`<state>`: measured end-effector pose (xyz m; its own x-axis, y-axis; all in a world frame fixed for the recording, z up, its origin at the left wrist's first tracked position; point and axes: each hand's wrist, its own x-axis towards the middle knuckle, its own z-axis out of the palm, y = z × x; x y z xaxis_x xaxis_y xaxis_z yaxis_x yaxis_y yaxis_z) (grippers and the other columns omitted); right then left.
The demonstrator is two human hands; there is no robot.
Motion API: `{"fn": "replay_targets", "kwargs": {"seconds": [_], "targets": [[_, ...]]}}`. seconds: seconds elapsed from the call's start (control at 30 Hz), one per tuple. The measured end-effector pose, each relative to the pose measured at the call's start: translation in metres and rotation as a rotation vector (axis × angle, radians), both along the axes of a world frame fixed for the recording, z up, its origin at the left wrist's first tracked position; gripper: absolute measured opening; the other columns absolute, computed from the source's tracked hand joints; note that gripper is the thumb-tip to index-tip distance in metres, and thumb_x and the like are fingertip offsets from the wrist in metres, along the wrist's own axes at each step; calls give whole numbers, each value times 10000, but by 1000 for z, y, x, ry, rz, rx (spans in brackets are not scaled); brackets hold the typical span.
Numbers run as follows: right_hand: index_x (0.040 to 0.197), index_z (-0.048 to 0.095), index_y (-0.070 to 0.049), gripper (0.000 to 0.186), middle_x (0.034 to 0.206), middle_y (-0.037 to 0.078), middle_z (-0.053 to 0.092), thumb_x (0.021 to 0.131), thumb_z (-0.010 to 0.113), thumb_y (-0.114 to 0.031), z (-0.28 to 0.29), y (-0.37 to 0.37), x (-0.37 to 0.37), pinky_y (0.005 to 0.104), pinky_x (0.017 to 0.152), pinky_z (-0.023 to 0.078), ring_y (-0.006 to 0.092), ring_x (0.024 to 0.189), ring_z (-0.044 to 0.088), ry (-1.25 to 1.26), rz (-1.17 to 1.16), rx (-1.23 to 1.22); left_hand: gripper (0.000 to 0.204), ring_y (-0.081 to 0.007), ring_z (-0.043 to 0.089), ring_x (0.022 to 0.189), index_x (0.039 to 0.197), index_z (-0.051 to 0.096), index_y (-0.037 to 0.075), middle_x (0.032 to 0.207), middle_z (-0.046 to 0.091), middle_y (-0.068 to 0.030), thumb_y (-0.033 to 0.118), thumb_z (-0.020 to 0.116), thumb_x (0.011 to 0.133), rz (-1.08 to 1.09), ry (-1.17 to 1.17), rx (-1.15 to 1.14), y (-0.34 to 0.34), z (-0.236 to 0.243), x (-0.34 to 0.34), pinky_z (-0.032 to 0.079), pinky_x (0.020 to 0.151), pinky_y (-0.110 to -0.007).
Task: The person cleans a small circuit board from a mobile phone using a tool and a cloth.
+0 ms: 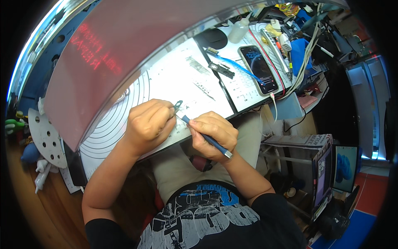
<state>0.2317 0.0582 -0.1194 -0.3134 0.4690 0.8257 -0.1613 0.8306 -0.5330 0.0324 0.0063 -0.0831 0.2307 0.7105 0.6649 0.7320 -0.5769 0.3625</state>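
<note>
My left hand (pixel 151 121) is closed, its fingertips pinching a small dark electronic part (pixel 178 104) with a looped end. My right hand (pixel 214 135) is wrapped round a slim hand tool (pixel 216 145) with a dark blue handle and a silver butt end. The tool's thin tip points at the small part, close to my left fingertips. Whether the tip touches it, I cannot tell. Both hands are above the near edge of a white work mat (pixel 159 79) printed with curved lines. Farther off on the mat lie a small dark part (pixel 222 69) and a narrow strip (pixel 204 90).
A large translucent pinkish panel (pixel 103 62) arches over the work at upper left. To the right lie a blue-handled brush (pixel 234 65), a phone (pixel 259 70) with a white cable (pixel 275 106) and a squeeze bottle (pixel 239 31). A blue bin (pixel 300 54) stands beyond loose cables.
</note>
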Motion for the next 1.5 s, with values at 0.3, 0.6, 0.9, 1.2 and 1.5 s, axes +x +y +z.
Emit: {"fn": "replay_targets", "kwargs": {"seconds": [0.3, 0.6, 0.9, 1.2, 1.5], "targets": [[1062, 695, 63, 304, 835, 172, 712, 764, 684, 123, 3, 2, 3, 332, 633, 551, 272, 690, 693, -7, 36, -31, 213, -281, 687, 681, 821, 611, -13, 847, 715, -148, -93, 752, 684, 5, 40, -10, 0, 2, 0, 539, 594, -337], [1193, 694, -33, 248, 1160, 181, 683, 962, 635, -102, 16, 69, 53, 540, 1127, 334, 369, 1216, 611, -408, -766, 27, 197, -276, 693, 685, 808, 608, -13, 825, 719, -152, -111, 751, 715, 22, 28, -11, 2, 3, 2, 544, 602, -324], [1169, 701, -8, 287, 1129, 181, 653, 884, 692, -38, 16, 27, 16, 512, 1034, 440, 381, 1119, 622, -189, -458, 48, 205, -271, 693, 694, 810, 601, -6, 826, 715, -143, -116, 750, 722, 39, 36, -38, 0, 0, -1, 537, 607, -326], [1092, 724, -7, 346, 1029, 155, 655, 748, 714, 29, 1, 26, -1, 404, 778, 555, 325, 882, 655, -112, -324, 181, 211, -271, 696, 707, 808, 594, -2, 842, 717, -143, -119, 750, 727, 31, 21, -55, 0, 2, -1, 541, 614, -331], [1080, 719, -5, 340, 998, 149, 657, 741, 718, 19, 0, 25, 0, 406, 776, 554, 324, 869, 657, -124, -323, 160, 217, -268, 691, 694, 804, 585, -2, 834, 716, -141, -125, 747, 728, 35, 36, -57, 1, 4, 0, 536, 608, -325]]}}
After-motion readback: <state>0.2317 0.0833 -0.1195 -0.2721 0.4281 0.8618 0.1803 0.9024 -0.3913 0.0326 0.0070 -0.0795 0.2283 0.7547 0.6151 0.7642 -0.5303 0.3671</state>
